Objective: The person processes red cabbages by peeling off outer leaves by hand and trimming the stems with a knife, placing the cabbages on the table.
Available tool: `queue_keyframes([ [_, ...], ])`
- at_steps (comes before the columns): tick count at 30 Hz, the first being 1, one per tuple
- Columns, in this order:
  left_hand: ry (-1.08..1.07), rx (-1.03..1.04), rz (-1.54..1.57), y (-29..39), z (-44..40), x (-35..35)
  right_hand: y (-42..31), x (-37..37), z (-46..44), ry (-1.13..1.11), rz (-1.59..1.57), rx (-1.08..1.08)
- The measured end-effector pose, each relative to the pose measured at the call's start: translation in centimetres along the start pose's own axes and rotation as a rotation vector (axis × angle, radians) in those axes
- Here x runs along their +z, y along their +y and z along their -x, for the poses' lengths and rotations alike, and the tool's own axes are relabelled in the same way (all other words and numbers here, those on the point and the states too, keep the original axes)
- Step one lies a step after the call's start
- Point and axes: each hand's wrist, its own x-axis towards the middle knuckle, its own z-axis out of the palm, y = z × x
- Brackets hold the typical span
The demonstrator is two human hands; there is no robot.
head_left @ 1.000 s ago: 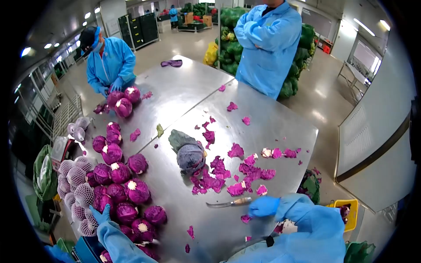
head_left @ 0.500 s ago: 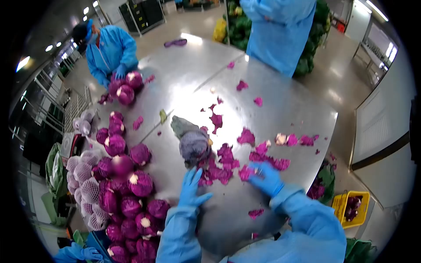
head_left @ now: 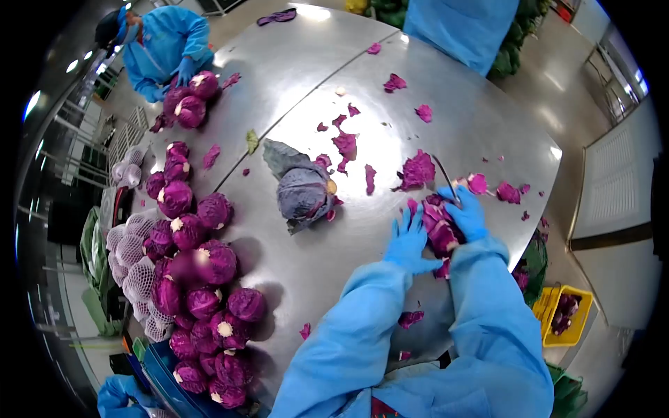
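A heap of loose red-cabbage leaves (head_left: 439, 228) is lying on the steel table (head_left: 348, 268) between both hands, its long axis running away from the person, the left hand (head_left: 406, 244) spreading its fingers along the left edge, the right hand (head_left: 468, 216) overlapping the right, its grip near the curved blade (head_left: 442, 168) not showing clearly

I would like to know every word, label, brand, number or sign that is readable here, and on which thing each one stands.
No readable text is visible.
Cabbages, purple leaves and table: no lettering shows.
Yellow basket: no readable mark.
Red patch at the bottom edge: too small to tell whether it bears letters.
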Motion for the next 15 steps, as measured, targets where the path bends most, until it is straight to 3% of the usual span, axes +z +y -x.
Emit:
queue_keyframes([
  [2, 0.084, 0.107, 0.195, -1.3, 3.1, -2.3, -0.4, -2.3, 1.8, 0.029, -0.381, 0.259],
  [3, 0.223, 0.13, 0.156, -2.3, 4.2, -5.3, -2.6, -2.6, 2.5, 0.266, -0.375, 0.253],
  [4, 0.347, 0.152, 0.125, -3.4, 5.5, -8.5, -5.4, -2.9, 3.6, 0.263, -0.554, 0.265],
  [5, 0.674, -0.037, 0.175, -4.6, 6.8, -10.4, -8.6, -3.1, 4.7, 0.265, -0.732, 0.279],
  [6, 0.784, 0.067, 0.451, -7.8, 6.6, -12.6, -11.4, -3.2, 5.9, 0.275, -0.911, 0.29],
  [7, 0.882, -0.105, 0.588, -8.6, 7.3, -15.4, -13.8, -3.1, 7.7, -0.038, -1.073, 0.529],
  [8, 0.986, -0.217, 0.255, -13.1, 7.6, -16.6, -15.8, -2.6, 10.0, -0.359, -1.225, 0.754],
  [10, 0.863, -0.289, 0.114, -18.6, 6.8, -18.8, -17.5, 2.4, 15.3, -0.76, -1.3, 0.712],
  [11, 0.748, -0.42, 0.047, -18.9, 5.8, -19.2, -18.8, 4.5, 17.7, -0.884, -1.349, 0.878],
  [12, 0.633, -0.543, -0.025, -19.1, 4.6, -19.4, -17.9, 7.7, 21.5, -0.901, -1.493, 0.882],
  [14, 0.545, -0.412, 0.566, -24.9, 3.0, -16.4, -17.3, 12.0, 22.7, -0.768, -1.478, 0.659],
  [15, 0.5, -0.394, 0.68, -25.6, 3.1, -16.6, -17.7, 12.2, 20.5, -0.708, -1.39, 0.513],
])
